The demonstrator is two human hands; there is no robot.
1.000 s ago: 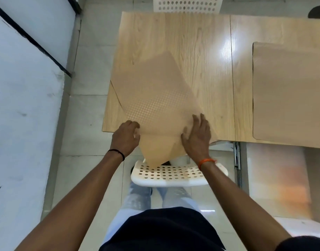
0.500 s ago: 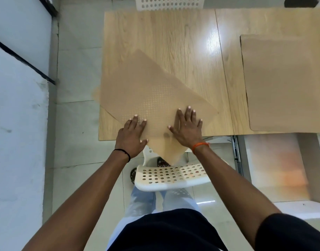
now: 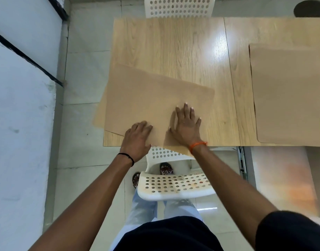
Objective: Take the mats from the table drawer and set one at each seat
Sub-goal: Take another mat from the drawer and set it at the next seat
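**Tan mat lies askew at the near seat, both hands on it**

A person stands behind a white perforated chair [image 3: 175,187], dark top and pale trousers at the bottom of the head view, sandalled feet showing through the gap below the seat back. Both arms reach forward over the chair to the wooden table [image 3: 173,51]. The left hand [image 3: 137,137], a black cord at its wrist, rests on the near edge of a tan mat [image 3: 152,100] with its fingers bent at the knuckles; whether they pinch the edge cannot be told. The right hand [image 3: 187,126], an orange band at its wrist, lies flat on the mat with fingers straight and spread. The mat sits rotated on the table's near left part: its left corner hangs past the table's left edge and its near corner juts over the front edge, above the chair. To the right, a 2nd tan mat [image 3: 289,95] lies square on the adjoining panel, well apart from the 1st. Below it an open drawer [image 3: 278,178] shows beside a metal rail. At the far side, another white perforated chair [image 3: 179,7] stands against the table.
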